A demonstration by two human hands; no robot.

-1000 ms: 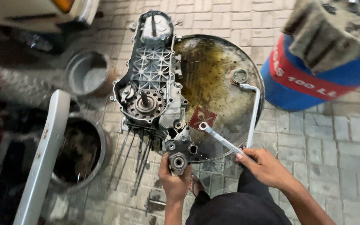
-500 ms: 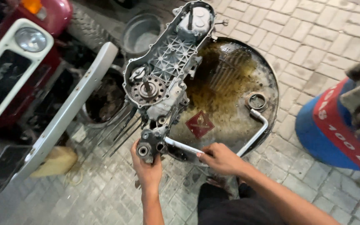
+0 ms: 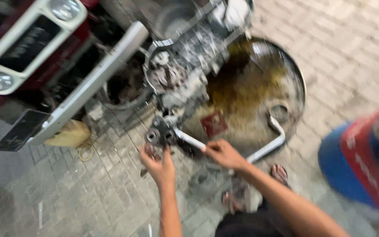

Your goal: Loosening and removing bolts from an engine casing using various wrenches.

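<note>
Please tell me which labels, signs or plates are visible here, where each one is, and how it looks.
Red label: on the oily drum top, near the engine; roughly square, blurred.
Red band: around the blue barrel at right; white print, blurred.
Dark plate: on the car's white bumper, left; rectangular.

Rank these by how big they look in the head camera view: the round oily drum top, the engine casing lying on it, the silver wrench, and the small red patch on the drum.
1. Drum top
2. Engine casing
3. Wrench, held by the right hand
4. Red patch, about alike with the wrench; blur makes this unsure.
</note>
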